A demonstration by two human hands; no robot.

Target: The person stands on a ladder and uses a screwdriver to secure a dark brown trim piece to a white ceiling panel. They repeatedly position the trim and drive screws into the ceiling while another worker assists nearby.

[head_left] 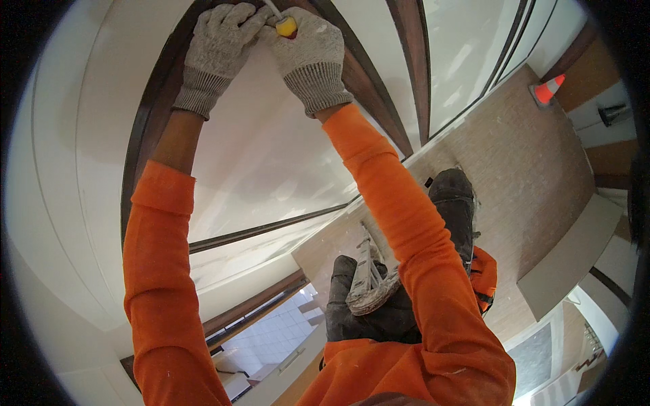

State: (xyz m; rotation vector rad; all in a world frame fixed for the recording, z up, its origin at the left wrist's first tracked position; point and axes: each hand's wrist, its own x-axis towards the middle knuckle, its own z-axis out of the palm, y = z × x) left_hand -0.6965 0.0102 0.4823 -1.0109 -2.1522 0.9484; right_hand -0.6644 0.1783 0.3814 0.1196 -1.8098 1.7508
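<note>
Both my hands wear grey knit gloves and are raised to a dark wooden frame (150, 108) around a white panel (264, 142). My right hand (310, 57) is closed around the yellow-and-red handle of a screwdriver (287, 27). Its pale shaft points up and left, and the tip lies beyond the top edge of the view. Close beside it, my left hand (227, 47) has its fingers bent together near the shaft, at the frame's upper part. Whatever the left fingers pinch is hidden.
A grey, paint-spattered ladder (369, 274) stands by my legs. Dark wooden strips (411, 61) divide more white panels to the right. On the floor are an orange-and-white cone (547, 89) and a pale board (572, 257). A tiled area (274, 338) shows through an opening at lower left.
</note>
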